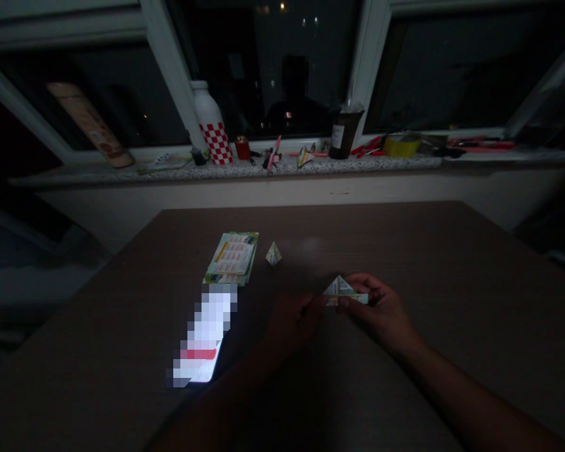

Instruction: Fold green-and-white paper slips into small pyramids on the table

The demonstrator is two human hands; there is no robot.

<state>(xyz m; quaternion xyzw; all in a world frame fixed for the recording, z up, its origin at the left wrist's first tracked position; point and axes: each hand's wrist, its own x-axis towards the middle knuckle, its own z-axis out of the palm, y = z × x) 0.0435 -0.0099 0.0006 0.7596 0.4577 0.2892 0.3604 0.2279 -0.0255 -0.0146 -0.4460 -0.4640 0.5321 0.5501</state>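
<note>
A small printed paper (339, 287), folded to a triangular peak with a flat band along its lower edge, is held above the dark table (405, 245). My right hand (381, 304) grips its right end, thumb in front and fingers behind. At its left end, my left hand (297, 317) pinches the paper; this hand lies in shadow. A small folded paper piece (274, 254) stands on the table further away. To its left is a stack of printed sheets (233, 256).
A lit phone (204, 339) lies left of my left forearm. Along the granite windowsill (169, 178) stand a checkered bottle (215, 132), a small red jar (242, 148), a dark cup (343, 135), a yellow roll (402, 146) and a tilted tan cylinder (94, 129).
</note>
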